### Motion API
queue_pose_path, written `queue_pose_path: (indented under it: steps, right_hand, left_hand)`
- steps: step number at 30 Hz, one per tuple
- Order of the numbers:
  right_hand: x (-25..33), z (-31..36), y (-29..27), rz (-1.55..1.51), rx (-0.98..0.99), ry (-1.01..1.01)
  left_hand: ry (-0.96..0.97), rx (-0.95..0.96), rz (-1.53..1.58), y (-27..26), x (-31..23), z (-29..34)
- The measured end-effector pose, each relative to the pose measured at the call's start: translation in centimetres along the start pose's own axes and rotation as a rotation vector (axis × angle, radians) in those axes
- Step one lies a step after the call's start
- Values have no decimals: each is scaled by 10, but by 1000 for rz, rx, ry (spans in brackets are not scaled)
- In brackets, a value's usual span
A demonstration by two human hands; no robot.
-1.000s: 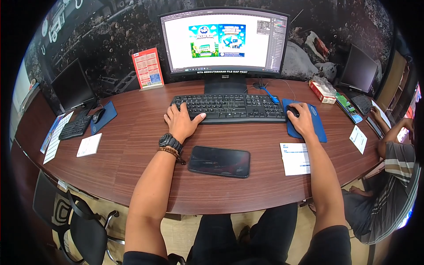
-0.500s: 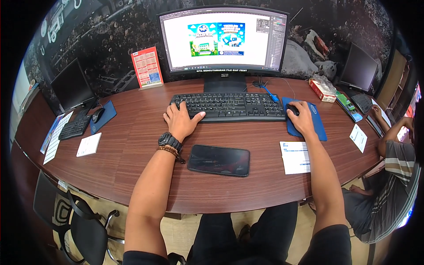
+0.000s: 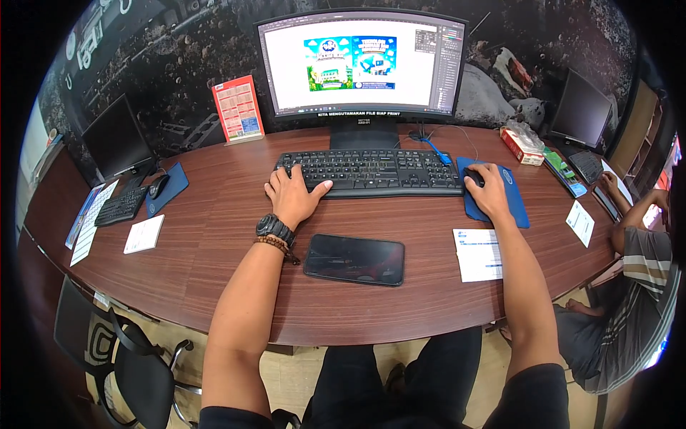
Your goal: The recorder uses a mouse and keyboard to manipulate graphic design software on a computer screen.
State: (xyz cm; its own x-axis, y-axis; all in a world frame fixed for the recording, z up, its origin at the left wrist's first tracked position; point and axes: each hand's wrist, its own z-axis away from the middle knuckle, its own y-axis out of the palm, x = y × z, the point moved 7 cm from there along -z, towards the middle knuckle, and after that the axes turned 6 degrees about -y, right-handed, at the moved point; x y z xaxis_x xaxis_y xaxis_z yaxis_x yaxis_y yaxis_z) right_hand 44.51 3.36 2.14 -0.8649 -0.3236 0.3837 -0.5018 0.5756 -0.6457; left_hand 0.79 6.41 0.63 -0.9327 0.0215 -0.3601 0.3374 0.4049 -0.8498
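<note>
My left hand (image 3: 291, 198) rests on the left end of a black keyboard (image 3: 371, 174), fingers spread over the keys and thumb out to the right. A dark watch and a beaded bracelet sit on that wrist. Over at the right, my right hand (image 3: 487, 189) is curled round a black computer mouse (image 3: 472, 179), mostly hidden under the palm. The mouse is on a blue mouse pad (image 3: 516, 207). Behind the keyboard, a wide monitor (image 3: 286, 71) displays two colourful flyer designs in an editing window. A black smartphone (image 3: 354, 259) lies face up between my forearms.
Printed paper slips (image 3: 471, 261) lie beside my right forearm. A red desk calendar (image 3: 238, 111) stands left of the monitor; a red and white box (image 3: 522, 146) is to its right. Other workstations flank me. A seated person (image 3: 622, 307) is at right, an office chair (image 3: 139, 368) at lower left.
</note>
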Motion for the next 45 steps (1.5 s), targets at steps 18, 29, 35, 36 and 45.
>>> queue_pose_path:
  steps: [18,29,35,36,45]
  right_hand:
    - [-1,0,2,-21,18,32]
    - [-2,0,2,-19,20,28]
    - [-2,-1,3,-14,18,25]
    - [-4,0,3,-13,17,22]
    - [-8,-1,4,23,32,33]
  left_hand:
    - [3,-6,-1,-1,0,1]
    - [-6,0,-20,0,1,1]
    - [2,0,-9,1,2,0]
    - [2,8,-8,2,1,1]
    - [-38,26,-57,-1,-3,1]
